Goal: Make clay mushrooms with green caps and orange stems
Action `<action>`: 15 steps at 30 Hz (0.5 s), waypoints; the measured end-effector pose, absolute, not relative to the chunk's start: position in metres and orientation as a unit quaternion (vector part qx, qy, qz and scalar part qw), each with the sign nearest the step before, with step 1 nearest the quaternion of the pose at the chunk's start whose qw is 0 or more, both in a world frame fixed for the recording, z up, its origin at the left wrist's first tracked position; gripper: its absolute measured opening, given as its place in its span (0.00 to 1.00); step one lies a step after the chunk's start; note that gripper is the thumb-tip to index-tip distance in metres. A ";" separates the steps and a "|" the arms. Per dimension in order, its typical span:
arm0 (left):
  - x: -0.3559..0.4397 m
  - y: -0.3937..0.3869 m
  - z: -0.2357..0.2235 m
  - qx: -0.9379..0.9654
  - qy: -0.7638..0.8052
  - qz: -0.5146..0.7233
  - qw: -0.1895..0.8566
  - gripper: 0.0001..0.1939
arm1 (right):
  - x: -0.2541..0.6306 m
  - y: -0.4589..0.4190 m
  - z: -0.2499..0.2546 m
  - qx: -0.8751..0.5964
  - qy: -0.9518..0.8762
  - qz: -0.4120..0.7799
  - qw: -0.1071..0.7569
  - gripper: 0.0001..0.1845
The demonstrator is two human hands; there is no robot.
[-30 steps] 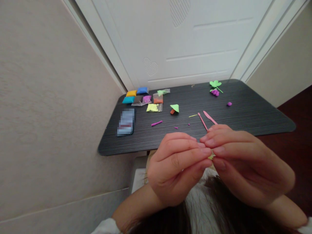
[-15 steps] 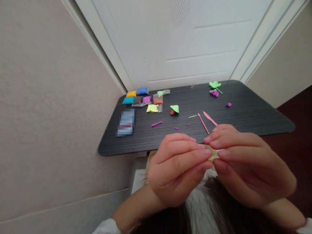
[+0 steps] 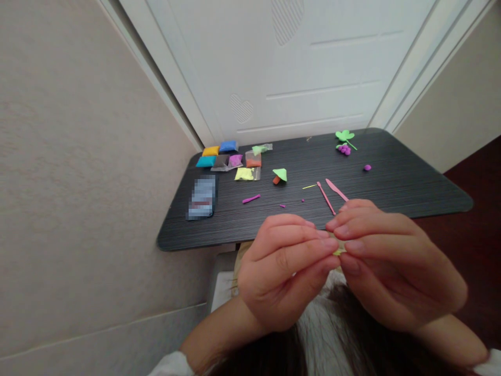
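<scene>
Both of my hands meet just in front of the table's near edge. Between the fingertips shows a small bit of yellow clay. My left hand pinches it from the left with thumb and forefinger. From the right, my right hand has its thumb and forefinger closed on the same bit. Most of the clay is hidden by the fingers. Just beyond the hands lie a pink clay knife, partly covered by my right hand, and a slim pink modelling tool. A thin yellow clay strand rests beside them.
On the dark table sit several clay packets at the back left and a blurred phone-like object. A green-capped clay mushroom is mid-table, with a purple tool nearby. Purple clay grapes and a green clover lie back right.
My right hand has shifted slightly left, bringing its fingertips closer to my left hand's. The yellow clay shows a little differently between them. Things on the table stay put.
</scene>
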State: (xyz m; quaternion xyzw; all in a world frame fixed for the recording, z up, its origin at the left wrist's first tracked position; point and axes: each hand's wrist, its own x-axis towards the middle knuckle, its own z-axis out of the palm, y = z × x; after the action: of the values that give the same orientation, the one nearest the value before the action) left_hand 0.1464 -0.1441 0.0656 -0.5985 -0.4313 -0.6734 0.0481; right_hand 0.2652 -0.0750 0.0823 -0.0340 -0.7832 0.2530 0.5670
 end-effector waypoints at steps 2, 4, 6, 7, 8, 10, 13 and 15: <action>0.147 -0.143 0.065 -0.591 -0.425 -0.685 0.035 0.11 | 0.265 -0.075 0.082 -0.029 -0.782 0.250 0.570 0.16; 0.148 -0.142 0.065 -0.580 -0.417 -0.700 0.010 0.10 | 0.265 -0.074 0.080 -0.025 -0.782 0.248 0.571 0.16; 0.150 -0.140 0.063 -0.553 -0.412 -0.723 -0.038 0.08 | 0.266 -0.071 0.078 -0.029 -0.785 0.249 0.567 0.16; 0.151 -0.139 0.063 -0.535 -0.411 -0.735 -0.072 0.07 | 0.266 -0.070 0.077 -0.033 -0.789 0.249 0.561 0.16; 0.152 -0.139 0.062 -0.514 -0.411 -0.745 -0.110 0.07 | 0.267 -0.068 0.077 -0.035 -0.794 0.247 0.555 0.16; 0.153 -0.137 0.061 -0.470 -0.411 -0.757 -0.190 0.06 | 0.267 -0.065 0.078 -0.034 -0.806 0.238 0.541 0.17; 0.153 -0.137 0.059 -0.431 -0.403 -0.756 -0.285 0.06 | 0.267 -0.060 0.080 -0.030 -0.823 0.223 0.522 0.17; 0.152 -0.137 0.058 -0.419 -0.393 -0.754 -0.318 0.06 | 0.267 -0.058 0.080 -0.031 -0.828 0.216 0.516 0.18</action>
State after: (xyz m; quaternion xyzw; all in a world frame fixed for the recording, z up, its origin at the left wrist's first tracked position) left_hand 0.1519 -0.1366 0.0578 -0.4188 -0.3926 -0.7544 -0.3185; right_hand 0.2673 -0.0581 0.0803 -0.0308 -0.8281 0.2164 0.5163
